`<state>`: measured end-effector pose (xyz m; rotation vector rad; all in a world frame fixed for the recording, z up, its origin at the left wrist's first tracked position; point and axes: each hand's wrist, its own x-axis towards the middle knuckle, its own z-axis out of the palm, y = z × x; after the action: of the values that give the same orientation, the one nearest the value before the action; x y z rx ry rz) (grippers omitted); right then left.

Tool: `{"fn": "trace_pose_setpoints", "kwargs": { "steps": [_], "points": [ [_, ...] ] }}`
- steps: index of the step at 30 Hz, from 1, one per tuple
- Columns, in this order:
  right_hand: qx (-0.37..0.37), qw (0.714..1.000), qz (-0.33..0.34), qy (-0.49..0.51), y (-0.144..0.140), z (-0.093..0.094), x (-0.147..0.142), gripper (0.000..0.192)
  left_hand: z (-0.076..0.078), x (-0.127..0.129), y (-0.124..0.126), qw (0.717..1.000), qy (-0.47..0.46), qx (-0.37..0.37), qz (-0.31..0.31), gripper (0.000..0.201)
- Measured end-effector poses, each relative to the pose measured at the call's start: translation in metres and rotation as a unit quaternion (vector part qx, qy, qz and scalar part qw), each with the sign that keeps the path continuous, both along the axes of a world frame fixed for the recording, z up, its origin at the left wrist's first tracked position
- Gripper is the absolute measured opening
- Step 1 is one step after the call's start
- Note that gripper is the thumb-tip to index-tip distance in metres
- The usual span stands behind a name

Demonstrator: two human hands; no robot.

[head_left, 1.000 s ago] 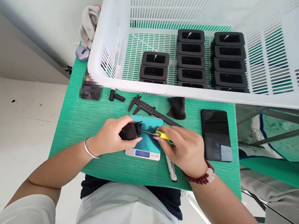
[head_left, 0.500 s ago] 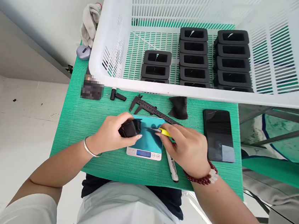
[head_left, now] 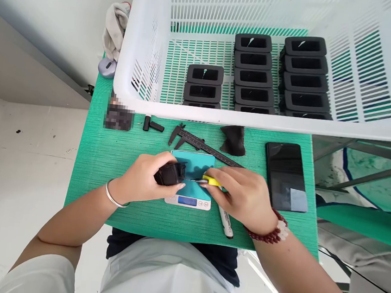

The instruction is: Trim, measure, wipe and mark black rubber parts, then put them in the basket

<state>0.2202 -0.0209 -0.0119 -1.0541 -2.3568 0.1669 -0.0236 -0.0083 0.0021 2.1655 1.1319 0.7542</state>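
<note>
Your left hand [head_left: 145,178] grips a black part [head_left: 170,173] over the scale [head_left: 191,190]. Your right hand [head_left: 242,194], at its 3 o'clock, holds a yellow-handled blade [head_left: 209,180] touching it.

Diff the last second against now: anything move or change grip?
The right hand drew its yellow-handled tool back from the black part, then brought the tip up to it again. The left hand kept its grip over the scale. Caliper, phone and marker unchanged.
</note>
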Motion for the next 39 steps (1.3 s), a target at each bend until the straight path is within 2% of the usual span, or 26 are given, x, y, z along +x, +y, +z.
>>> {"fn": "trace_pose_setpoints", "kwargs": {
  "steps": [2,7,12,17,26,31,33,37,39],
  "points": [
    [-0.008,1.0,0.01,0.002,0.0,0.001,-0.001,0.016,0.001,0.0,0.0,1.0,-0.003,-0.008,-0.011,0.026],
    [-0.007,1.0,-0.03,-0.003,0.001,0.003,0.0,0.018,0.002,0.002,-0.001,0.997,-0.005,-0.047,-0.057,0.026],
    [-0.038,0.999,0.012,0.014,0.0,0.001,0.001,0.019,0.003,0.002,-0.001,0.998,-0.019,-0.044,-0.041,0.025],
    [-0.037,0.999,0.005,0.018,0.0,0.001,-0.001,0.019,0.003,0.006,-0.005,0.991,-0.022,-0.096,-0.085,0.027],
    [-0.028,0.999,0.006,0.021,0.0,0.002,0.0,0.016,0.002,0.006,-0.004,0.993,-0.022,-0.1,-0.051,0.027],
    [-0.059,0.997,0.043,0.024,-0.002,0.0,-0.002,0.018,0.003,0.003,0.002,0.993,-0.04,-0.108,0.026,0.028],
    [-0.065,0.997,0.029,0.03,-0.001,0.0,-0.001,0.019,0.003,0.0,0.004,0.99,-0.068,-0.126,0.019,0.03],
    [-0.058,0.995,-0.041,0.073,0.0,0.002,0.002,0.018,-0.001,-0.002,0.005,0.973,-0.144,-0.177,-0.02,0.035],
    [-0.069,0.993,-0.039,0.093,-0.001,0.003,0.002,0.019,-0.005,-0.002,0.004,0.965,-0.172,-0.195,-0.021,0.038]
  ]
}}
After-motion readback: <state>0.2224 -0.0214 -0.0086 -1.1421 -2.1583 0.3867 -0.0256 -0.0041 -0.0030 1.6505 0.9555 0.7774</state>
